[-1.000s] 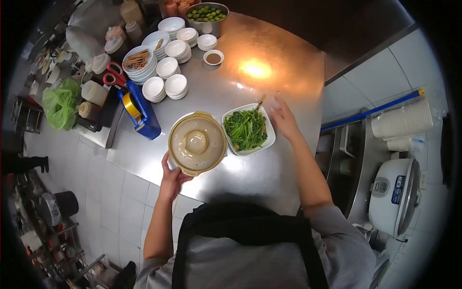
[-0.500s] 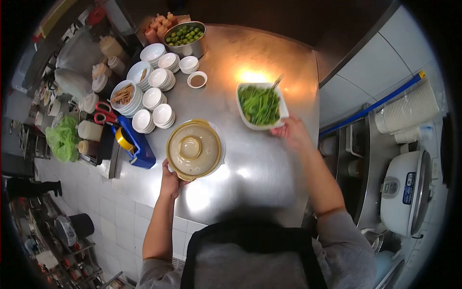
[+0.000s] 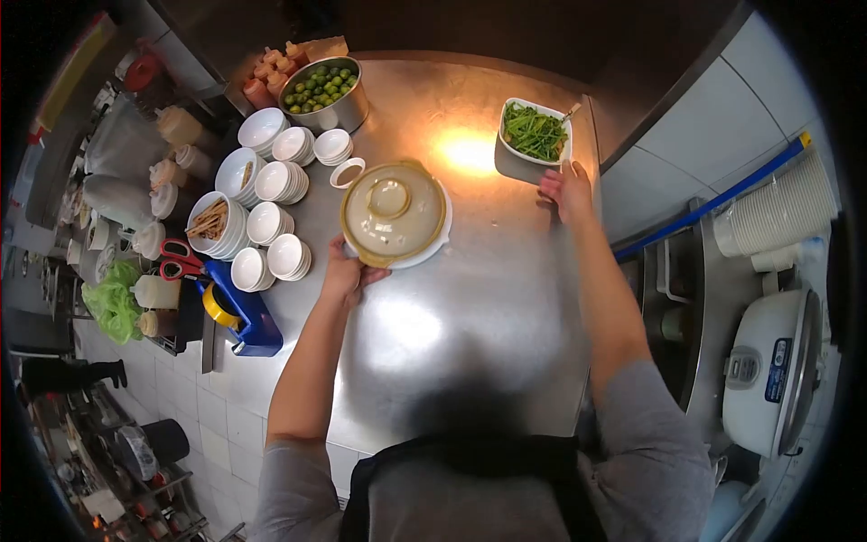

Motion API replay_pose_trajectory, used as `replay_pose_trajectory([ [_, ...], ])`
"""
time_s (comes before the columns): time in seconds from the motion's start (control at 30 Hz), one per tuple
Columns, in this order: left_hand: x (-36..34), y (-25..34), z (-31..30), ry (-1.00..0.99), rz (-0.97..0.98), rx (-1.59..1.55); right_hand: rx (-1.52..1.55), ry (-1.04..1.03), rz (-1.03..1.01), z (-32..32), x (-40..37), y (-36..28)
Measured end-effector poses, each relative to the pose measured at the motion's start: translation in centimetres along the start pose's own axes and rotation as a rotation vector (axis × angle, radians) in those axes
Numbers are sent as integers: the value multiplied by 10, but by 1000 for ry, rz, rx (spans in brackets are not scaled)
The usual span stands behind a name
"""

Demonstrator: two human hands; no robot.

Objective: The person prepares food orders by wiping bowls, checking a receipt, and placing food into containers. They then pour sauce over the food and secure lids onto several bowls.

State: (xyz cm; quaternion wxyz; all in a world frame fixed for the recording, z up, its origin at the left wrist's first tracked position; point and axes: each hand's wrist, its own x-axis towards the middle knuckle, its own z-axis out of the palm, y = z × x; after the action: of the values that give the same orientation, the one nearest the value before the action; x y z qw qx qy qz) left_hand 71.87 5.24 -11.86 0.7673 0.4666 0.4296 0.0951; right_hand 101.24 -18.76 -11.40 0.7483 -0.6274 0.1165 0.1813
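My left hand [image 3: 345, 275] is closed at the near left edge of a white plate [image 3: 432, 253]. On that plate sits a beige clay pot [image 3: 395, 215] with its lid on; its rim is yellowish brown. My right hand [image 3: 569, 191] reaches far right, thumb at the near corner of a white squarish bowl [image 3: 503, 143], other fingers bent below it. Cooked leafy greens [image 3: 535, 132] fill the bowl, and a utensil handle [image 3: 573, 110] sticks out at its back right. How firmly my right fingers grip is partly hidden.
Stacked white dishes [image 3: 268, 222], a sauce dish [image 3: 347, 173] and a metal pot of green citrus [image 3: 325, 95] stand at left on the steel counter [image 3: 461, 334]. Nearby are a blue tape dispenser [image 3: 253, 316] and red-handled scissors [image 3: 181, 260]. A rice cooker [image 3: 768, 370] is at right.
My right hand and the bowl of greens have moved away and to the right, to the counter's far right corner. The clay pot and plate have shifted forward and right with my left hand.
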Motion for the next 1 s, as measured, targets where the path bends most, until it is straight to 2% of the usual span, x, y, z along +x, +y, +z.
replay_pose_trajectory([
  [0.1,27,-2,27,-9,5,-42,-510,-157,-470,-27,-10,53],
  [0.17,37,-1,49,8,4,-80,-780,-228,-835,-18,-59,67],
  [0.23,51,-2,67,8,52,-159,-801,-490,-1034,-10,-84,87],
  [0.3,62,0,82,-21,94,-215,-859,-632,-1085,9,-111,96],
  [0.4,80,9,99,-79,123,-266,-946,-682,-1318,37,-121,103],
  [0.5,96,15,110,-8,92,-344,-1136,-755,-1264,52,-125,98],
  [0.6,118,17,116,42,79,-319,-1407,-840,-1041,63,-130,87],
  [0.73,108,30,123,90,25,-323,-1415,-783,-1117,61,-131,96],
  [0.77,110,30,118,16,-37,-244,-1417,-764,-1122,58,-134,97],
  [0.8,110,28,115,43,-23,-211,-1418,-743,-1130,54,-138,96],
  [0.87,73,28,110,97,-1,-141,-1409,-776,-786,45,-158,82],
  [0.9,54,25,99,14,40,-182,-1400,-786,-620,38,-168,76],
  [0.97,5,11,61,-186,121,-321,-867,-761,42,7,-187,79],
  [1.0,-25,0,38,-308,159,-413,-517,-754,250,-11,-202,82],
])
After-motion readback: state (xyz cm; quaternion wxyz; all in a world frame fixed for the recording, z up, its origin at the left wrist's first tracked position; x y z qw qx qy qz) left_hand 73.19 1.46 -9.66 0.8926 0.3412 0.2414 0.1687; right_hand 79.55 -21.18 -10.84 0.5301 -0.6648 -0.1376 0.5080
